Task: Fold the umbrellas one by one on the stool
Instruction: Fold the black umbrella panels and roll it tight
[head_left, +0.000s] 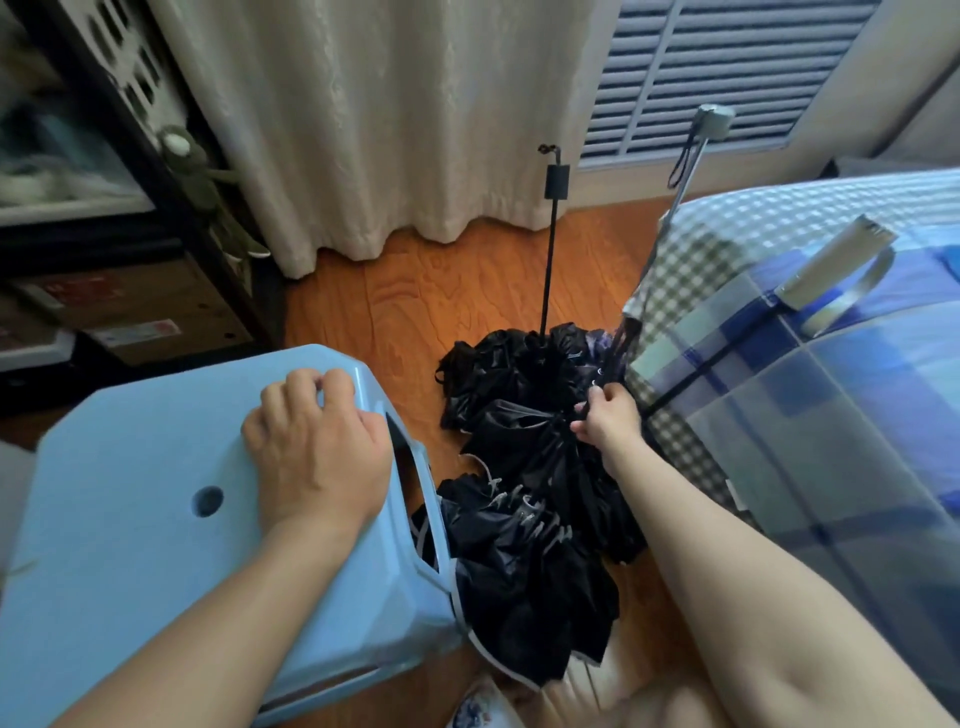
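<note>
Fingers of the left hand (311, 447) lie loosely curled on the top of the pale blue plastic stool (130, 519), holding nothing, likely to steady it as the folding surface. Beside the stool, a heap of black fabric umbrellas (524, 467) sits on the orange wooden floor (415, 291), two thin shafts standing up from it. Right hand (605, 421) pinches fabric or a rib at the heap's edge, probably to lift one umbrella out. A blue checked bed (805, 415) stands at right, cream curtains (363, 130) behind.
</note>
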